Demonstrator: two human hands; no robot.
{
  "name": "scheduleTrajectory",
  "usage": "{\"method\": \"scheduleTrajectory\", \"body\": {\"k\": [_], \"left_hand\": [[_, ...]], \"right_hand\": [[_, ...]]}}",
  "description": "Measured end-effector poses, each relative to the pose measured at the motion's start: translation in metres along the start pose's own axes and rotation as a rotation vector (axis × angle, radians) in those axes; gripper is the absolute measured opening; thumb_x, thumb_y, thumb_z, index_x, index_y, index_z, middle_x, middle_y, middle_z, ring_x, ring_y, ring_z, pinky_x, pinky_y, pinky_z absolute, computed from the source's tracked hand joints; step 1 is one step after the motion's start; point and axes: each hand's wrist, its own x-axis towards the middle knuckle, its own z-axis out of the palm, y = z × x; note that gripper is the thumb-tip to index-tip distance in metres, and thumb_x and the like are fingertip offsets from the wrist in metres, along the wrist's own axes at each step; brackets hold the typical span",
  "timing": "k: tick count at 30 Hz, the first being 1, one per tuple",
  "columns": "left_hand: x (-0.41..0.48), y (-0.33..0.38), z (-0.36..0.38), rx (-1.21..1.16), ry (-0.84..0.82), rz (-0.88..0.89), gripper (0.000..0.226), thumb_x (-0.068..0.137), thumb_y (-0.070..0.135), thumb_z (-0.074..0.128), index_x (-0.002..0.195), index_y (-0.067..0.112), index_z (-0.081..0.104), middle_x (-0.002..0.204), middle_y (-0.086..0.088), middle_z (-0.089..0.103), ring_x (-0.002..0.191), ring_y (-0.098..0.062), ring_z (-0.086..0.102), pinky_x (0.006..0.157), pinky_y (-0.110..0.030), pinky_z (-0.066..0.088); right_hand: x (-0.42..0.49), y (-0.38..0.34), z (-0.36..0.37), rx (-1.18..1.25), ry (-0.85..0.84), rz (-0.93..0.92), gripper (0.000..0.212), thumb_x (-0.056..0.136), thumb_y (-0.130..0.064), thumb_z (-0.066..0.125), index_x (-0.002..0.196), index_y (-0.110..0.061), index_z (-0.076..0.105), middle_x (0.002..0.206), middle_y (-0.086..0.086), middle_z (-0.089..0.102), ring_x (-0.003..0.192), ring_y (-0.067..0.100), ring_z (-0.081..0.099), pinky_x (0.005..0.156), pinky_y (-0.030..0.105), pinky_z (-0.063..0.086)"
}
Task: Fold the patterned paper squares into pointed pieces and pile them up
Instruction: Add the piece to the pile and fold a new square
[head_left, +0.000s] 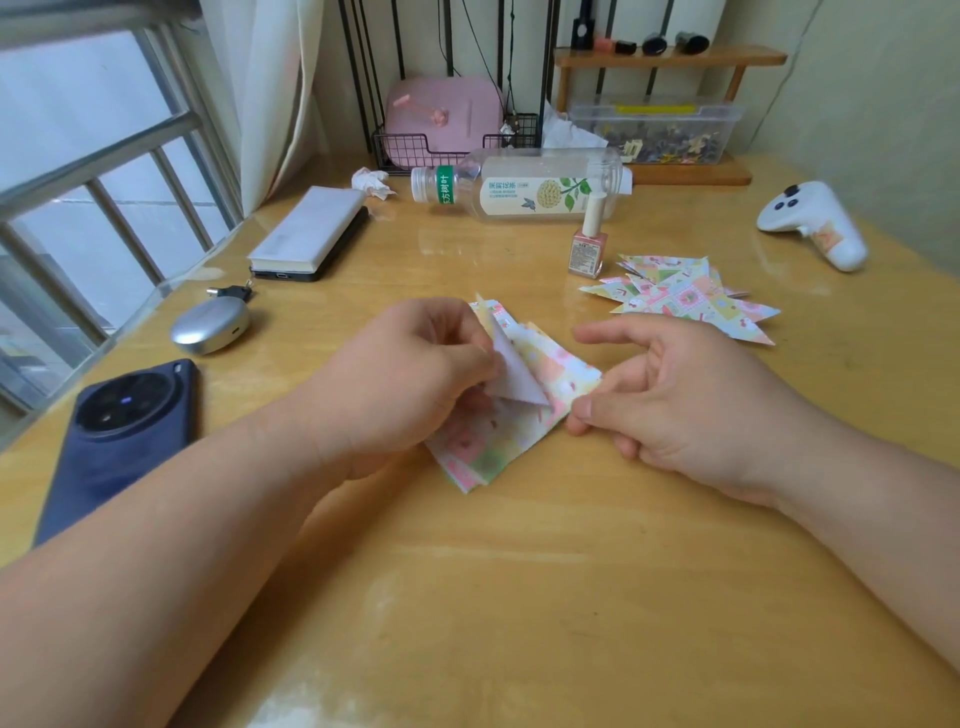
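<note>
At the middle of the bench (519, 597) lies a stack (467, 460) of patterned paper squares, slightly fanned, one corner pointing to the near edge. On top of it is a sheet (553, 382) with part of it lifted and turned over so that its white underside shows as a triangle.

The left hand (415, 374) covers the left part of the stack; its fingers (467, 338) are curled and pinch the white flap at its left edge. The right hand (691, 405) is just right of the stack. Its thumb and a curled finger pinch the sheet's right corner, while the forefinger is held out straight above the paper, touching nothing.

Toward the far right of the bench, well apart from the stack, a pile (685, 296) of folded pointed pieces lies spread flat, the tips sticking out to several sides. A pink polish bottle (589, 244) stands upright just beside the pile on its left. A white controller (815, 223) lies near the right edge.

A clear bottle (530, 184) lies on its side behind the polish bottle. Along the left edge, from near to far, lie a dark phone (119, 436) face down, a silver case (210, 327) and a white block (311, 234) on a black slab. A crumpled tissue (371, 182) is at the far side, left of the bottle's cap.
</note>
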Motion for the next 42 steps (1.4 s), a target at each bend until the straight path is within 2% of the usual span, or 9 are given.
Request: {"method": "scheduleTrajectory", "body": {"k": [5, 12, 16, 19, 23, 26, 28, 31, 42], "left_hand": [[-0.005, 0.012, -0.015, 0.146, 0.269, 0.136, 0.016, 0.086, 0.009, 0.073, 0.080, 0.011, 0.059, 0.068, -0.001, 0.075, 0.063, -0.014, 0.072, 0.054, -0.024, 0.051], [-0.007, 0.019, -0.013, 0.096, 0.249, 0.181, 0.042, 0.080, 0.016, 0.084, 0.104, 0.023, 0.050, 0.069, 0.001, 0.074, 0.056, -0.011, 0.068, 0.048, -0.024, 0.049], [-0.009, 0.019, -0.011, 0.113, 0.265, 0.279, 0.044, 0.079, 0.017, 0.085, 0.100, 0.028, 0.048, 0.065, 0.001, 0.072, 0.058, -0.017, 0.067, 0.049, -0.028, 0.048], [-0.008, 0.018, -0.011, 0.072, 0.278, 0.369, 0.044, 0.079, 0.014, 0.085, 0.099, 0.029, 0.048, 0.065, -0.003, 0.071, 0.056, -0.017, 0.065, 0.054, -0.029, 0.047], [-0.007, 0.017, -0.013, 0.000, 0.393, 0.487, 0.046, 0.079, 0.019, 0.086, 0.099, 0.033, 0.048, 0.065, -0.004, 0.068, 0.059, -0.021, 0.064, 0.056, -0.031, 0.047], [-0.009, 0.014, -0.010, -0.012, 0.455, 0.575, 0.045, 0.083, 0.018, 0.082, 0.101, 0.036, 0.044, 0.064, 0.000, 0.064, 0.058, -0.011, 0.060, 0.061, -0.023, 0.043], [-0.011, 0.012, -0.007, -0.035, 0.454, 0.601, 0.043, 0.086, 0.016, 0.079, 0.103, 0.033, 0.044, 0.066, -0.003, 0.063, 0.058, -0.009, 0.058, 0.061, -0.022, 0.043], [-0.010, 0.008, -0.003, -0.072, 0.402, 0.593, 0.038, 0.089, 0.012, 0.076, 0.106, 0.028, 0.046, 0.068, -0.008, 0.062, 0.060, -0.012, 0.058, 0.062, -0.025, 0.044], [-0.011, 0.005, 0.005, -0.206, 0.295, 0.567, 0.036, 0.086, 0.008, 0.078, 0.114, 0.019, 0.058, 0.081, -0.013, 0.070, 0.079, -0.030, 0.068, 0.074, -0.038, 0.057]], "right_hand": [[0.002, 0.002, 0.001, -0.008, 0.050, 0.020, 0.018, 0.085, -0.002, 0.070, 0.098, -0.014, 0.068, 0.075, 0.008, 0.075, 0.045, 0.017, 0.058, 0.039, 0.023, 0.037], [-0.002, 0.007, 0.005, -0.221, 0.003, -0.275, 0.012, 0.083, -0.012, 0.078, 0.091, -0.021, 0.076, 0.073, -0.011, 0.070, 0.061, -0.002, 0.059, 0.059, 0.010, 0.045], [-0.005, 0.008, 0.003, -0.645, -0.092, -0.642, 0.016, 0.085, -0.028, 0.071, 0.099, -0.022, 0.075, 0.090, -0.017, 0.070, 0.091, 0.005, 0.062, 0.081, 0.027, 0.050], [-0.008, 0.001, 0.004, -0.706, -0.185, -0.683, 0.028, 0.089, -0.036, 0.066, 0.114, -0.026, 0.071, 0.104, -0.016, 0.069, 0.104, 0.009, 0.061, 0.090, 0.032, 0.049], [-0.010, -0.001, 0.014, -0.820, -0.312, -0.619, 0.054, 0.096, -0.055, 0.052, 0.146, -0.036, 0.044, 0.156, -0.017, 0.037, 0.144, -0.001, 0.026, 0.120, 0.020, 0.019], [-0.006, 0.000, 0.014, -0.827, -0.265, -0.607, 0.049, 0.095, -0.056, 0.050, 0.138, -0.030, 0.054, 0.149, -0.012, 0.045, 0.140, 0.005, 0.034, 0.117, 0.028, 0.028], [-0.007, -0.003, 0.010, -0.829, -0.174, -0.692, 0.035, 0.093, -0.048, 0.054, 0.110, -0.021, 0.069, 0.112, -0.007, 0.066, 0.110, 0.016, 0.056, 0.093, 0.037, 0.047], [-0.013, -0.007, 0.004, -0.860, -0.156, -0.715, 0.033, 0.093, -0.046, 0.052, 0.090, -0.019, 0.069, 0.083, -0.006, 0.062, 0.085, 0.018, 0.055, 0.075, 0.038, 0.048], [-0.012, -0.004, 0.015, -0.891, -0.205, -0.704, 0.039, 0.093, -0.050, 0.046, 0.117, -0.025, 0.066, 0.121, -0.010, 0.061, 0.119, 0.011, 0.053, 0.098, 0.034, 0.046]]}}
